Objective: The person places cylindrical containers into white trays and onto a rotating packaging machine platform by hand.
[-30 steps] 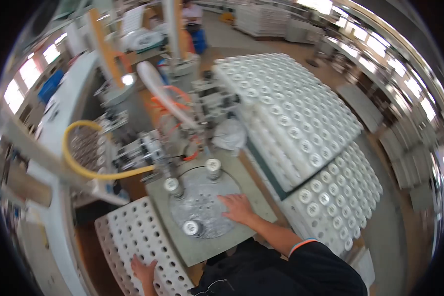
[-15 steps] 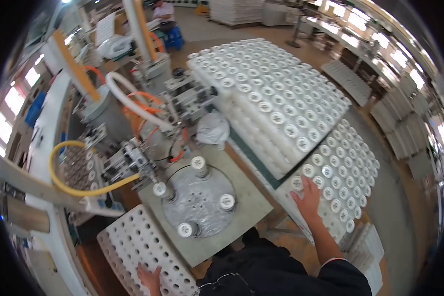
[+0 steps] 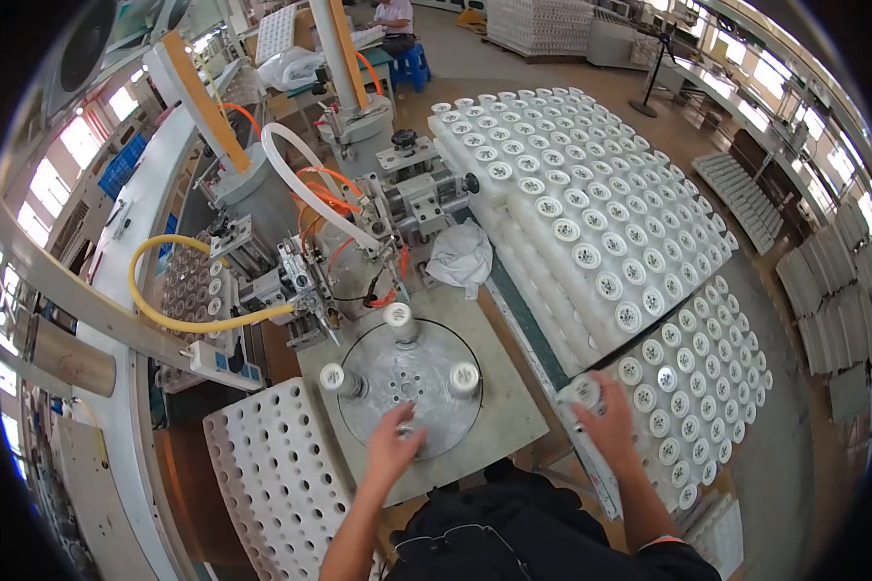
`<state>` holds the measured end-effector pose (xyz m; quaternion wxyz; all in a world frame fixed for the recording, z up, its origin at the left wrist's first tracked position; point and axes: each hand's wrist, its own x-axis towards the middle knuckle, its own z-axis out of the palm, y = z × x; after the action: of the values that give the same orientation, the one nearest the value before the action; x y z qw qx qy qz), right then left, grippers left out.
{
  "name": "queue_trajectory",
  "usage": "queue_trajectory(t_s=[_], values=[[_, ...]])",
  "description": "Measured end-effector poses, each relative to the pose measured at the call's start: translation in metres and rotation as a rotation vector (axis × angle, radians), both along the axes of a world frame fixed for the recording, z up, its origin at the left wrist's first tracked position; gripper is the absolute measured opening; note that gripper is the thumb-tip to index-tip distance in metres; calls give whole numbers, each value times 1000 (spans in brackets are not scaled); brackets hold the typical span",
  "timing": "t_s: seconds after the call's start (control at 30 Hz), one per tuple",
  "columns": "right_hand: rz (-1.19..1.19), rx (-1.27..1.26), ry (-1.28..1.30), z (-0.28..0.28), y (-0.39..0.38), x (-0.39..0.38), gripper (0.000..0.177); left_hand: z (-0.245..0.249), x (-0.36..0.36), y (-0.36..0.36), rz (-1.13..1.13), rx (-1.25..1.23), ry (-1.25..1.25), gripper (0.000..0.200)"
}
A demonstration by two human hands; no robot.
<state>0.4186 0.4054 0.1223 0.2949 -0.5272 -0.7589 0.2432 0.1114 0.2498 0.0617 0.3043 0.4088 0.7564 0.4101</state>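
My left hand [image 3: 392, 447] is over the front of the round metal turntable [image 3: 438, 412], its fingers closed around a white-rimmed round part that they mostly cover. Other such parts stand upright on the turntable: one at the back [image 3: 397, 316], one at the left [image 3: 333, 378] and one at the right [image 3: 464, 378]. On the right, my right hand [image 3: 610, 426] grips another white-rimmed round part [image 3: 583, 390] at the near-left corner of the lower foam tray [image 3: 654, 450]. That tray bears rows of the same parts with dark-patterned centres.
A taller stack of filled foam trays [image 3: 552, 281] stands behind the lower one. To the left lies a white tray with holes [image 3: 271, 455]. Metal dispensing heads [image 3: 300, 281] with hoses rise behind the turntable, near a crumpled white cloth [image 3: 460, 257]. A seated person [image 3: 394, 17] is far back.
My left hand has moved from the holed tray up to the turntable's front part. My right hand has taken hold of a part at the tray's corner. The camera view has shifted.
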Motion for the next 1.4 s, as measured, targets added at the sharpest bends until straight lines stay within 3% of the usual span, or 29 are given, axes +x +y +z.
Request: queue_trajectory(t_s=[0.1, 0.13, 0.2, 0.27, 0.33, 0.43, 0.47, 0.53, 0.6, 0.83, 1.07, 1.17, 1.27, 1.33, 1.4], values=[[144, -134, -1, -25, -6, -28, 54, -5, 40, 64, -113, 31, 463, 61], [180, -198, 8, -34, -7, -36, 55, -19, 38, 74, -102, 36, 462, 61], [226, -261, 10, -49, -10, -51, 56, -53, 31, 89, -593, -166, 457, 57], [262, -232, 17, -62, -11, -67, 57, -30, 29, 87, -548, -163, 455, 53], [296, -208, 15, -69, -16, -88, 57, 2, 21, 72, -394, 15, 323, 48], [373, -153, -14, -80, -22, -120, 59, 5, 5, 33, -232, 105, 394, 38], [420, -111, -42, -85, -23, -128, 60, 5, 0, 20, -222, 99, 391, 38], [459, -97, -125, -108, -24, -136, 60, 5, -8, -2, -159, -141, 315, 28], [498, -77, -204, -122, -26, -141, 61, 5, -11, -18, -98, -146, 292, 27], [299, -224, -73, -122, -38, -120, 67, 14, -17, -19, 52, -94, 219, 26], [150, -349, 186, -150, -31, -52, 51, -1, -16, 48, 28, -5, 293, 26], [80, -351, 209, -110, -18, -59, 44, -6, 0, 95, -7, -61, 349, 34], [130, -207, 229, -113, -3, -79, 42, -16, 23, 121, 17, -97, 494, 47], [166, -257, 233, -101, 4, -102, 43, -37, 25, 119, -425, -258, 685, 60], [255, -37, 105, -101, 5, -121, 44, -32, 25, 98, -400, -241, 645, 60]])
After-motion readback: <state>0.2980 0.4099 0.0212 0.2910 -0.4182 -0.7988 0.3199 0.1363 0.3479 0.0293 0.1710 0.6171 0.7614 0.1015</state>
